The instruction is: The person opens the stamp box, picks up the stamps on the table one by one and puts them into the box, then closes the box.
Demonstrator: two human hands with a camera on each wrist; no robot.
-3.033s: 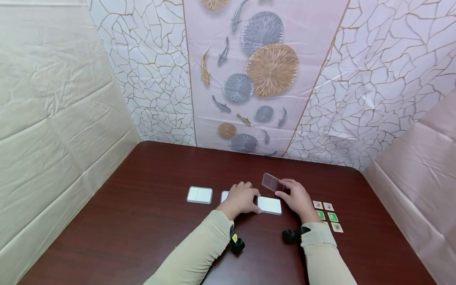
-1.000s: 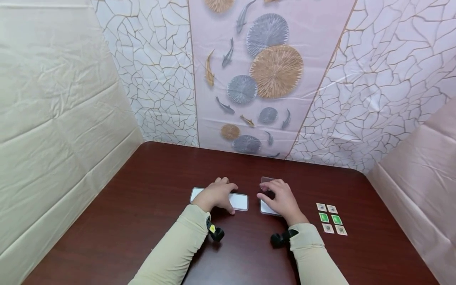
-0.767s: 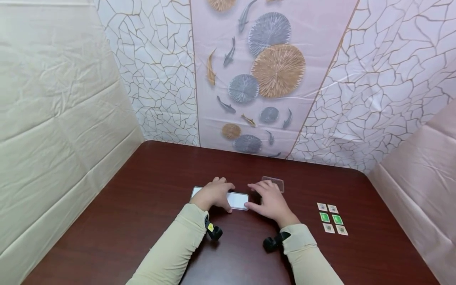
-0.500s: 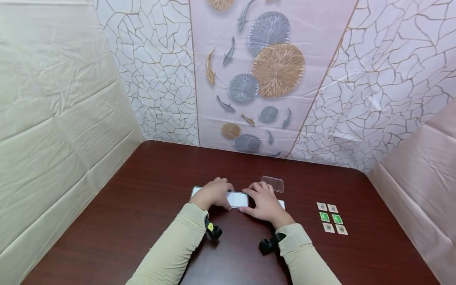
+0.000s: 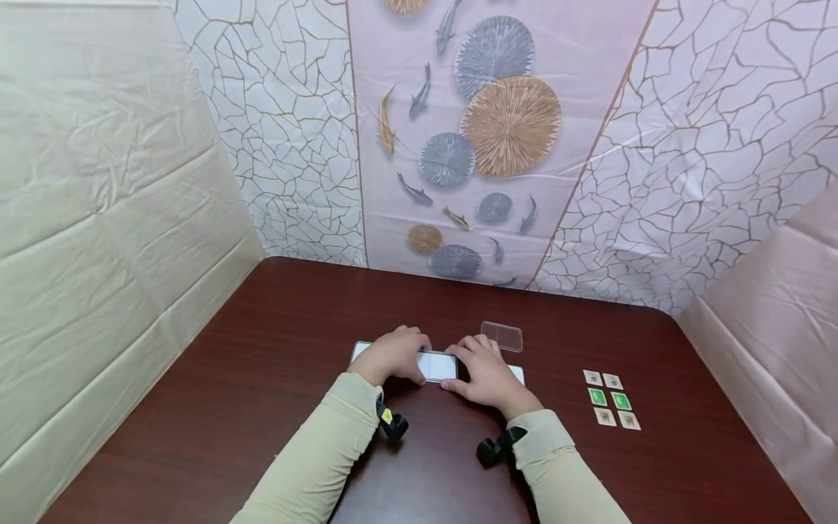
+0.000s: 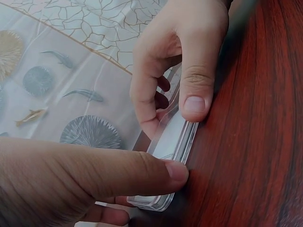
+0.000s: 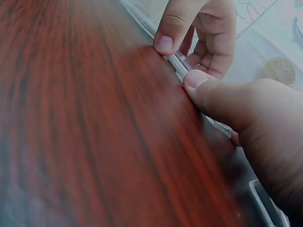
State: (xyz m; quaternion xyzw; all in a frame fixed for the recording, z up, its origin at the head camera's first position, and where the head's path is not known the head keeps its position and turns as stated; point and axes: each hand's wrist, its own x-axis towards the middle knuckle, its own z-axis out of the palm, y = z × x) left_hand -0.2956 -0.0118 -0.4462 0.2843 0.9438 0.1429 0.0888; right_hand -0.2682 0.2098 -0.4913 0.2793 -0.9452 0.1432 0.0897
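A flat clear plastic case (image 5: 436, 366) with a white insert lies on the table between my hands. My left hand (image 5: 390, 356) grips its left part, thumb on the near edge and fingers on the far edge. At its right end my right hand (image 5: 483, 372) pinches the case the same way. In the left wrist view both thumbs press along the side of the case (image 6: 185, 142). A second white-filled case (image 5: 517, 373) shows partly beyond my right hand, and a third (image 5: 359, 350) is mostly hidden behind the left. Behind my right hand lies a clear lid (image 5: 502, 337).
Several small picture tiles (image 5: 620, 401), two of them green, lie in two columns on the right of the dark red wooden table (image 5: 216, 407). Patterned cloth (image 5: 452, 145) hangs behind the table, with pale cloth along both sides. Black cameras (image 5: 500, 445) are strapped to my wrists.
My right hand has set the clear lid down behind the right-hand case and moved left. My left hand has moved left too, and both hands now grip the middle case.
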